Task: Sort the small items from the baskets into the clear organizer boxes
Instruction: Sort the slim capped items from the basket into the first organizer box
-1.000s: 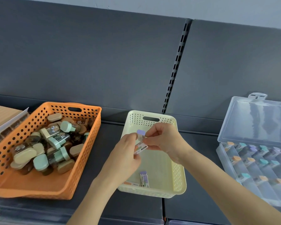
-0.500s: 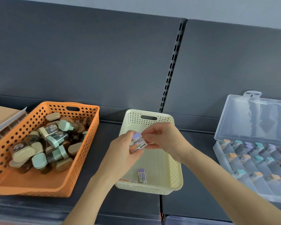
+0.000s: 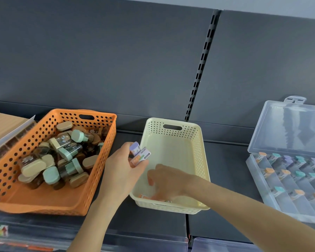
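Lowest in the frame, our left hand [image 3: 120, 175] rose from the bottom centre, its fingers curled round a few small cases [image 3: 139, 156], one purple-capped and one orange, held just above the near-left corner of the cream basket [image 3: 171, 206]. Our right hand [image 3: 165, 182] reached down into that basket's near end with bent fingers over the leftover pieces [image 3: 144, 196] on its floor; blur and the hand itself hid whether it had anything pinched, so we could not tell. We judged the main risk to be the bundle on the left: the cases were stacked loosely, and one could slip out while we attended to the other hand. The pieces lay flat against the near wall, so a scrape might shove the light basket along the shelf [image 3: 225, 170] instead of lifting them. At middle left sat the orange basket [image 3: 44, 202], heaped with brown bottles [image 3: 65, 157] with pale caps. At the right edge, well apart, lay the organizer box [image 3: 267, 200], partly filled with capped cases, its lid [image 3: 289, 128] propped up behind; a careless pass could knock it shut. Farthest off were a cardboard box [image 3: 0, 120] at the left edge and the slotted upright [image 3: 201, 70] in the dark back panel.
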Available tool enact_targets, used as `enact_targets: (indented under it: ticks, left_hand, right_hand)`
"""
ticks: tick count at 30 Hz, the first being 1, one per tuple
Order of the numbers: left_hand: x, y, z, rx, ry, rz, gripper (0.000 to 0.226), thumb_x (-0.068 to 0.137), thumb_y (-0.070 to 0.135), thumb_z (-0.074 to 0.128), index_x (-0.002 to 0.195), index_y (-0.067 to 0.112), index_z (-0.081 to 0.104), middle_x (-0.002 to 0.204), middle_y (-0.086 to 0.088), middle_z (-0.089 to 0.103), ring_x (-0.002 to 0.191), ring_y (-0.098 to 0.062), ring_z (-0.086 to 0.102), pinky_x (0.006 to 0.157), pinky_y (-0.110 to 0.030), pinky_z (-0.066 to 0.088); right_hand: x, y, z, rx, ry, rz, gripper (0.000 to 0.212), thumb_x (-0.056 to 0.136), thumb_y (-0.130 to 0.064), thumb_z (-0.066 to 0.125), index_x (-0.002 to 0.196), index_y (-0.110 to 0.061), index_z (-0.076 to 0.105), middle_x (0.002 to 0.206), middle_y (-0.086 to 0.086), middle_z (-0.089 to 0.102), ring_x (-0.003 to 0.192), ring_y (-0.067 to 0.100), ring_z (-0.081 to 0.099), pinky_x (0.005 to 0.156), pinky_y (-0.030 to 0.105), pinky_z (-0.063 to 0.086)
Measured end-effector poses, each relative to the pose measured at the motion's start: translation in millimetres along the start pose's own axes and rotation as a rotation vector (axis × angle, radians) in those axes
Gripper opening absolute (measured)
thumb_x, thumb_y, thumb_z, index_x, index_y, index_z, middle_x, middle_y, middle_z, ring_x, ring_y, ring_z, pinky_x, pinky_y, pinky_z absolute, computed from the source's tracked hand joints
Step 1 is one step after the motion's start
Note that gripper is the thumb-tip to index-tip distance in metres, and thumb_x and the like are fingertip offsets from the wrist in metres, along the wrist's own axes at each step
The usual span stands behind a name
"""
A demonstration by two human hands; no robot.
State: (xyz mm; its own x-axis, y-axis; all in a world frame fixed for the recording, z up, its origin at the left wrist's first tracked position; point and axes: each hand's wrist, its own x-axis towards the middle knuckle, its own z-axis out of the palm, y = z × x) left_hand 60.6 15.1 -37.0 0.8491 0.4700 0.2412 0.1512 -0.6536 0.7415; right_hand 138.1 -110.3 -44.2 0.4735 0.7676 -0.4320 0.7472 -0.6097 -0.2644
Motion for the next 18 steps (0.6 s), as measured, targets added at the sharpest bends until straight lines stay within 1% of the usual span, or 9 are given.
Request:
enact_targets:
  ticks: [3, 6, 8, 10, 11, 13, 15, 16, 18]
  left_hand:
    - [0, 0, -1, -0.019, -0.001, -0.003, 0.024, 0.079, 0.023, 0.073, 0.097, 0.022, 0.056, 0.081, 0.012, 0.063, 0.067, 0.001, 0.058, 0.060, -0.003, 0.039]
    - [1, -1, -1, -0.003, -0.017, 0.016, 0.022, 0.079, 0.026, 0.072, 0.095, 0.022, 0.057, 0.078, 0.011, 0.063, 0.067, -0.001, 0.057, 0.059, -0.004, 0.037]
    - [2, -2, -1, 0.003, -0.025, 0.021, 0.023, 0.079, 0.027, 0.073, 0.095, 0.021, 0.057, 0.077, 0.011, 0.063, 0.066, -0.002, 0.057, 0.058, -0.004, 0.037]
    - [3, -3, -1, 0.003, -0.029, 0.018, 0.024, 0.079, 0.027, 0.073, 0.097, 0.020, 0.058, 0.077, 0.011, 0.063, 0.065, -0.002, 0.057, 0.058, -0.003, 0.037]
    - [3, -3, -1, 0.005, -0.030, 0.018, 0.025, 0.079, 0.027, 0.073, 0.098, 0.020, 0.058, 0.078, 0.011, 0.064, 0.066, -0.001, 0.058, 0.058, -0.003, 0.037]
    - [4, -3, -1, 0.013, -0.038, 0.020, 0.026, 0.079, 0.028, 0.073, 0.100, 0.020, 0.059, 0.080, 0.012, 0.064, 0.066, 0.000, 0.058, 0.059, -0.003, 0.038]
    - [5, -4, -2, 0.018, -0.042, 0.026, 0.027, 0.079, 0.029, 0.073, 0.100, 0.020, 0.059, 0.079, 0.011, 0.065, 0.066, 0.000, 0.059, 0.059, -0.003, 0.039]
    - [5, -4, -2, 0.017, -0.042, 0.029, 0.026, 0.079, 0.029, 0.073, 0.100, 0.020, 0.059, 0.079, 0.011, 0.065, 0.066, 0.000, 0.059, 0.059, -0.004, 0.040]
    - [6, -5, -2, 0.005, -0.037, 0.031, 0.027, 0.079, 0.028, 0.073, 0.100, 0.020, 0.059, 0.079, 0.010, 0.065, 0.066, 0.000, 0.059, 0.059, -0.005, 0.041]
  right_hand:
    - [2, 0, -3, -0.009, 0.031, -0.015, 0.040, 0.087, -0.034, 0.064, 0.116, -0.011, 0.052, 0.102, 0.003, 0.046, 0.086, 0.016, 0.045, 0.077, 0.030, 0.045]
    - [8, 12, -10, -0.059, 0.134, 0.048, 0.030, 0.086, -0.016, 0.060, 0.115, -0.011, 0.054, 0.110, 0.008, 0.050, 0.092, 0.024, 0.055, 0.076, 0.032, 0.048]
    - [6, 19, -13, -0.002, 0.128, 0.100, 0.034, 0.084, -0.019, 0.064, 0.115, -0.012, 0.054, 0.106, 0.004, 0.049, 0.095, 0.023, 0.055, 0.078, 0.032, 0.049]
    - [3, 20, -13, 0.031, 0.083, 0.129, 0.041, 0.078, -0.021, 0.071, 0.114, -0.010, 0.055, 0.105, 0.005, 0.050, 0.094, 0.024, 0.055, 0.077, 0.033, 0.049]
    - [1, 19, -13, 0.025, 0.073, 0.136, 0.041, 0.077, -0.018, 0.072, 0.112, -0.009, 0.054, 0.106, 0.008, 0.051, 0.092, 0.024, 0.056, 0.073, 0.033, 0.049]
    - [1, 19, -11, 0.004, 0.086, 0.139, 0.037, 0.079, -0.009, 0.068, 0.113, -0.007, 0.053, 0.110, 0.010, 0.054, 0.094, 0.026, 0.057, 0.070, 0.031, 0.049]
    - [4, 21, -13, 0.039, 0.138, 0.129, 0.032, 0.086, -0.008, 0.059, 0.118, -0.006, 0.053, 0.114, 0.010, 0.057, 0.101, 0.025, 0.056, 0.075, 0.029, 0.047]
    - [6, 21, -15, 0.076, 0.181, 0.121, 0.029, 0.089, -0.009, 0.054, 0.118, -0.006, 0.054, 0.113, 0.009, 0.059, 0.099, 0.023, 0.057, 0.077, 0.028, 0.048]
    - [10, 17, -17, 0.091, 0.261, 0.074, 0.022, 0.089, -0.007, 0.050, 0.109, -0.008, 0.059, 0.106, 0.005, 0.060, 0.087, 0.017, 0.055, 0.073, 0.025, 0.047]
